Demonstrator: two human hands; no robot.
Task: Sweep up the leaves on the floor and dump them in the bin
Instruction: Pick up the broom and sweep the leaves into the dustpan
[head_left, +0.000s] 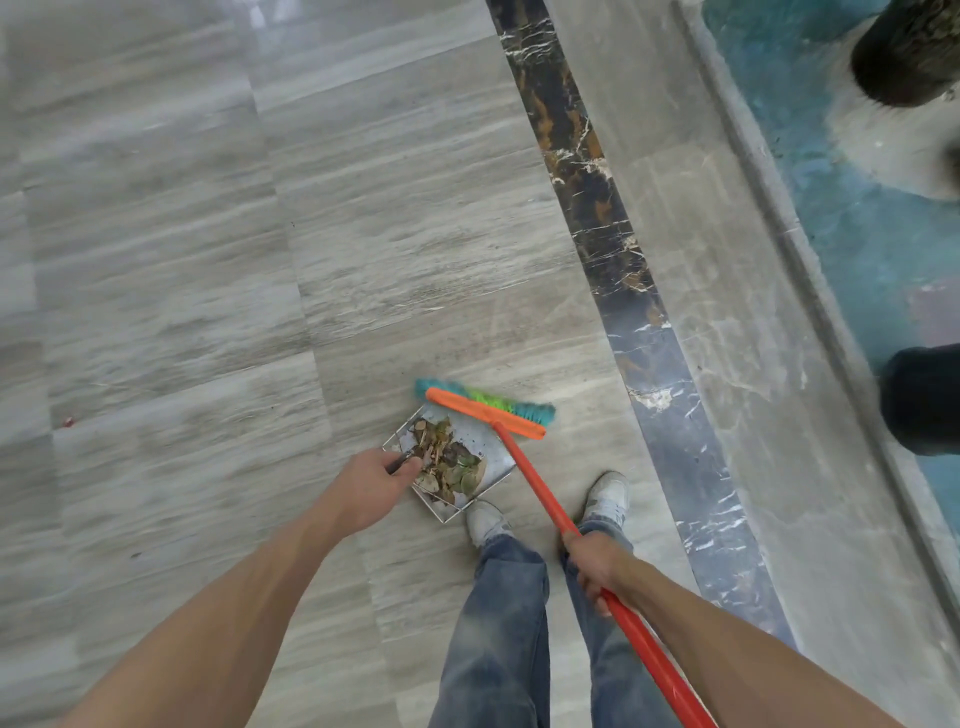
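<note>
- The leaves (448, 460) lie heaped in the dustpan (493, 447), a mix of brown and green ones, crowded toward the pan's left and near side; its right part shows bare metal.
- The dustpan rests low at the floor (208, 260), just ahead of my shoes (484, 521); I cannot tell whether it touches the floor or is lifted a little.
- The broom (488, 410) has its orange head across the pan's far lip, with the green and blue bristles beyond it toward the open floor.
- I judge the sweeping-in step to be about done: I see almost no loose leaves on the floor nearby, only a small red speck far to the left.
- The bin is not in view, so my next move calls for lifting the pan level, with its open lip tipped up a little, so that the heap does not slide out, then finding the bin and carrying the pan to it.
- My left hand (371, 488) reaches forward and down, arm nearly straight, its grip closed around the pan's thin dark handle at the pan's left edge.
- My right hand (592, 569) sits closer to my body, grip wrapped round the broom's red pole partway up, with the forearm running along the pole toward me.
- A dark marble strip (613, 249) runs along the floor on my right.
</note>
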